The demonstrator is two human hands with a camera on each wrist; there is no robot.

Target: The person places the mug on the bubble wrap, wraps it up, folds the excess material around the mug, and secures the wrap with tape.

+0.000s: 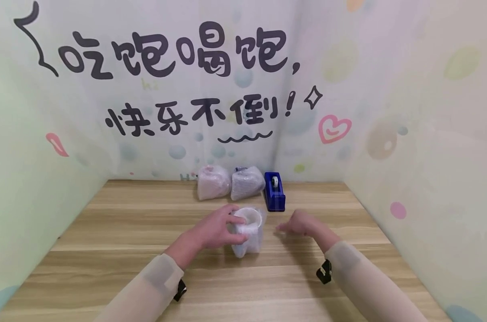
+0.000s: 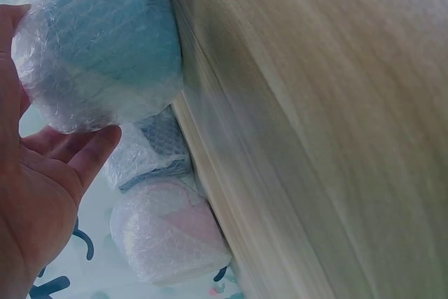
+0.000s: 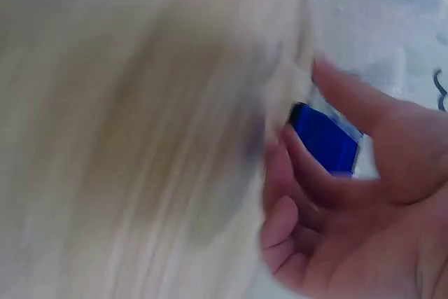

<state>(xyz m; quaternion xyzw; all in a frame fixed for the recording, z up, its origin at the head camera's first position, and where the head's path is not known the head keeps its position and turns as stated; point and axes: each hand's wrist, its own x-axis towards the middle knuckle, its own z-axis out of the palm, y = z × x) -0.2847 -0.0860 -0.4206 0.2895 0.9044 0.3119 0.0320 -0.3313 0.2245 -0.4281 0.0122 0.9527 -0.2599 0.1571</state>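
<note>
Near the middle of the table, my left hand (image 1: 216, 229) grips a cup (image 1: 249, 243) wrapped in bubble wrap, its round white rim facing up. In the left wrist view, the wrapped cup's bluish base (image 2: 105, 40) shows between thumb and fingers. My right hand (image 1: 302, 222) hovers to the right of the cup, apart from it, index finger pointing towards it. The right wrist view shows its thumb and index finger apart and the other fingers curled; blur around the fingertips hides whether they hold something thin and clear.
Behind the cup stand two bubble-wrapped bundles, one pinkish (image 1: 213, 183) and one greyish (image 1: 247, 183). Beside them is a blue tape dispenser (image 1: 275, 199) with a small roll. Printed curtains (image 1: 243, 134) enclose the wooden table (image 1: 138, 223) at the back and sides.
</note>
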